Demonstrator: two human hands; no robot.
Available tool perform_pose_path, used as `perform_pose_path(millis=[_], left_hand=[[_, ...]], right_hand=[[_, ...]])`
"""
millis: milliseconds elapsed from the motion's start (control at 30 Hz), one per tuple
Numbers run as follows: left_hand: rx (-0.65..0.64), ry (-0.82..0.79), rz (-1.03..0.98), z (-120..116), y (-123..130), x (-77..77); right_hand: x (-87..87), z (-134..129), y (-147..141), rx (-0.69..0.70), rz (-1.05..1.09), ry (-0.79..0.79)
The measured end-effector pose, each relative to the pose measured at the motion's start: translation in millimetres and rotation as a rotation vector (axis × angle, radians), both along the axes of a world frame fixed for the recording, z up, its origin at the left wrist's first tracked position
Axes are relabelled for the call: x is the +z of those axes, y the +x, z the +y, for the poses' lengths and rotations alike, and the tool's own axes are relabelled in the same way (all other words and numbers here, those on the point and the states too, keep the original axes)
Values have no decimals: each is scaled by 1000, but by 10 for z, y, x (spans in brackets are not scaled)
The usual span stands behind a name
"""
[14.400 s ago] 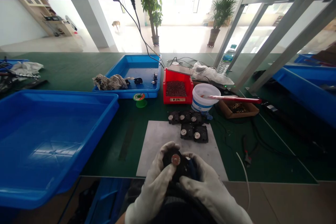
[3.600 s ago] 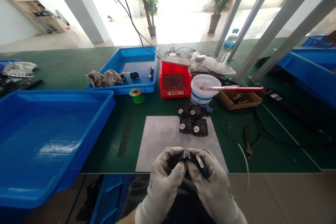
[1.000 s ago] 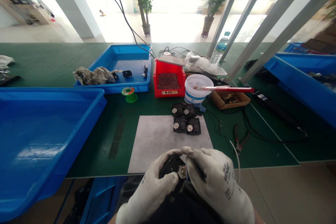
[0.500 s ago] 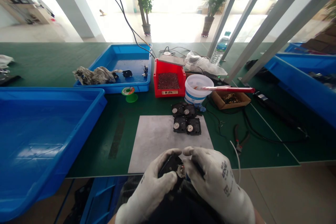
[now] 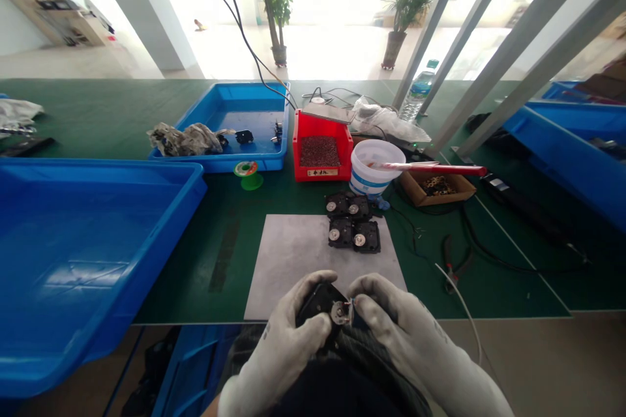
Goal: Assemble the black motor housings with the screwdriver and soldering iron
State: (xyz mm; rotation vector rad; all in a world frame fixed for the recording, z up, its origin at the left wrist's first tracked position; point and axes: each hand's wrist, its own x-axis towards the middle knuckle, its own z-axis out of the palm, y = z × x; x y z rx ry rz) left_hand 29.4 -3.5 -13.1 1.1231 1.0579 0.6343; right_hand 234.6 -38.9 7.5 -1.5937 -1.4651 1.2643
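We've got both hands close together over the near edge of the sheet (image 5: 286, 254): L hand (image 5: 288, 339) clamped round the black unit (image 5: 315, 303), thumb up against its disc (image 5: 338, 314); R hand (image 5: 401, 322) pinched on a dark blue bit (image 5: 360, 322) just right of the disc, mostly hidden, so can't tell if it's joined on. Main risk, we'd say: a slip of the gloved R fingertips could bend the fine bits at the disc, & a slack L grip could drop the unit off the sheet's near edge. White cord (image 5: 462, 300) right of the sheet runs nr our R forearm, might snag if we swing out. Unit looks matte black, flat & tilted; disc is round, silvery, w/ a small hub. Four similar units (image 5: 368, 238) sit by the sheet's far right corner.
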Motion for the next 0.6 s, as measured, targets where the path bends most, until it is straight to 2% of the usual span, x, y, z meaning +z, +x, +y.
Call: perform_pose_path(millis=[100, 333, 600], left_hand=[[-25, -15, -22, 1, -7, -20], [-34, -9, 9, 11, 0, 98], [-26, -12, -13, -21, -13, 82]], right_hand=[[-8, -4, -18, 26, -28, -25], [-1, -9, -42, 39, -18, 21], [9, 1, -62, 32, -26, -17]])
